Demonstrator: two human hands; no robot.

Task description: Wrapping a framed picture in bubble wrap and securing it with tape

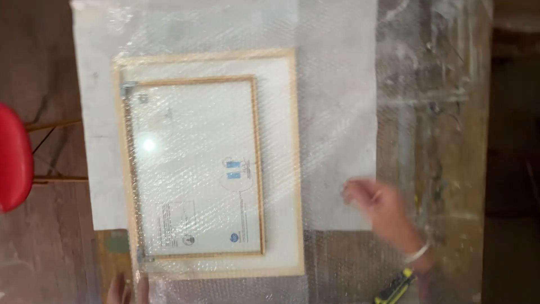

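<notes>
Right hand (382, 205) on bubble wrap (337, 112), covering frames (208, 163)

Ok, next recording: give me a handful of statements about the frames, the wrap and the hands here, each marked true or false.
1. Clear bubble wrap lies over the light wooden picture frames. True.
2. The right hand grips the yellow and black tool. False: the tool lies apart from it on the table, by the wrist.
3. A smaller wooden frame lies within the outline of the larger one. True.
4. The red chair seat is at the right edge of the view. False: it is at the left edge.
5. The left hand rests at the larger frame's corner near the bottom edge of the view. True.
</notes>
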